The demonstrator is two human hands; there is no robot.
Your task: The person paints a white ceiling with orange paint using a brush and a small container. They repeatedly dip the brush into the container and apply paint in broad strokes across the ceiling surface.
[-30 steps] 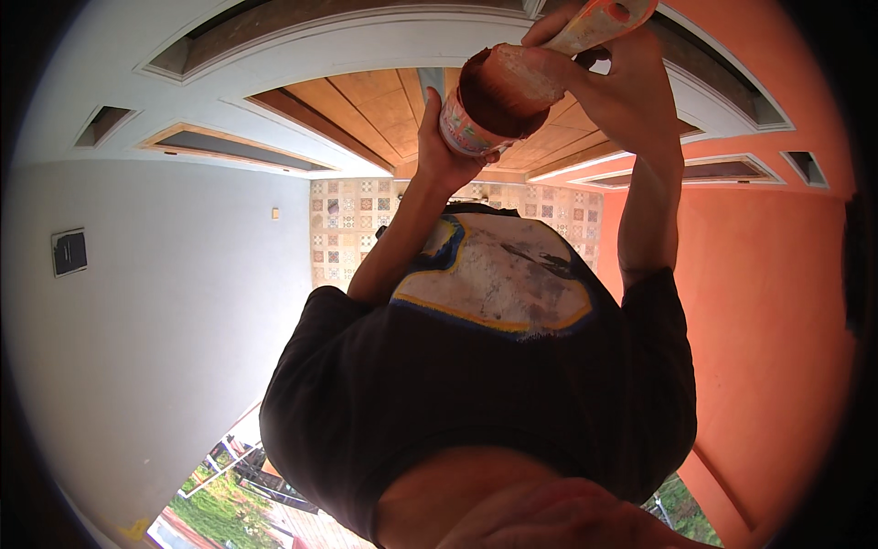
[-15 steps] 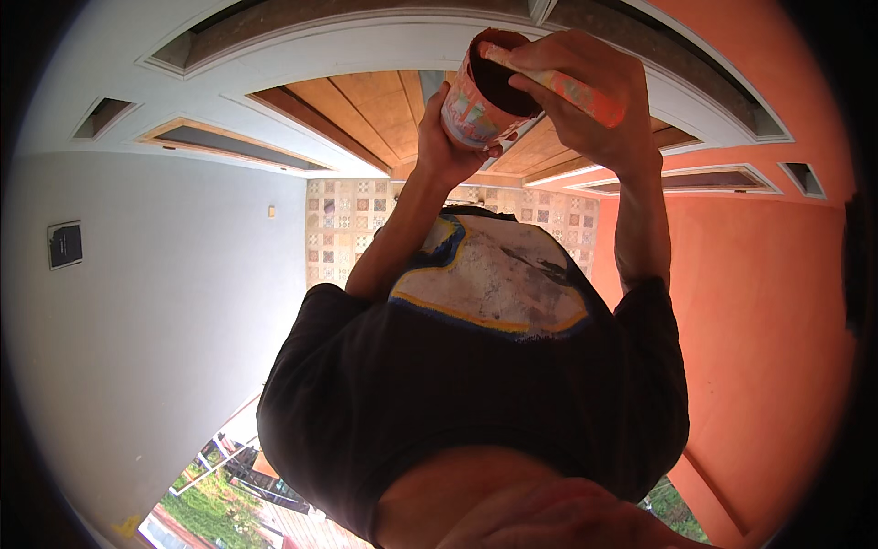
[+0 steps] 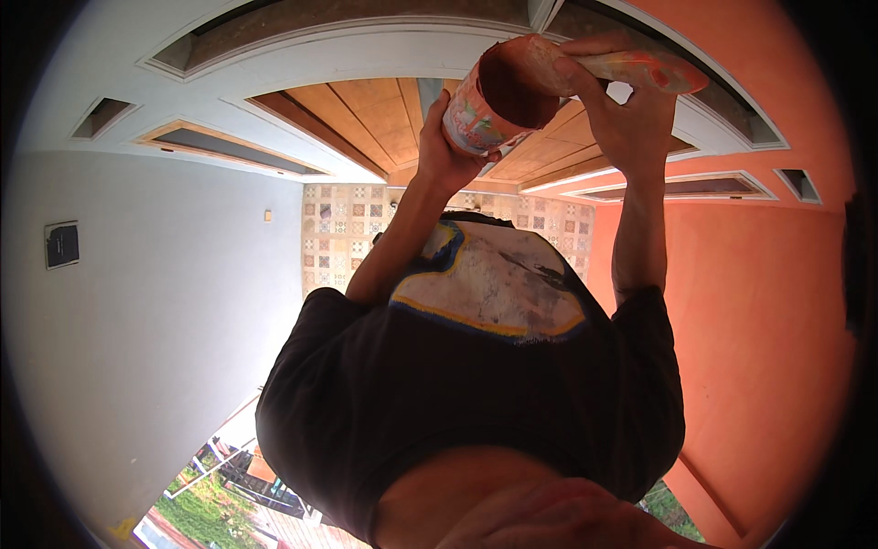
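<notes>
Okay, head view: holding a brush point(image 3: 631, 66) at the mouth of a paint can point(image 3: 474, 119), up near top centre, beyond a printed dark shirt point(image 3: 457, 384). As for the brush, lying close to level across the picture, pointing its head left into the mouth and its handle right, dipping slightly toward the handle end. As for the can, leaning over, facing its mouth up and right, running its long axis from lower left to upper right.

Not making out the bristle tips; blending into the red-brown inside of the can. Hiding part of the brush's neck behind the right hand point(image 3: 636, 133). Hiding some of the can's lower side behind the left hand point(image 3: 445, 156).

On the right: pinching the brush's neck between thumb and fingers, leaving a small bright gap below. On the left: cupping the can, pressing the thumb along its left side, curling fingers beneath, spreading about as wide as the can. Showing wooden boards point(image 3: 366, 119) behind, plus an orange wall point(image 3: 759, 320) at picture right.
</notes>
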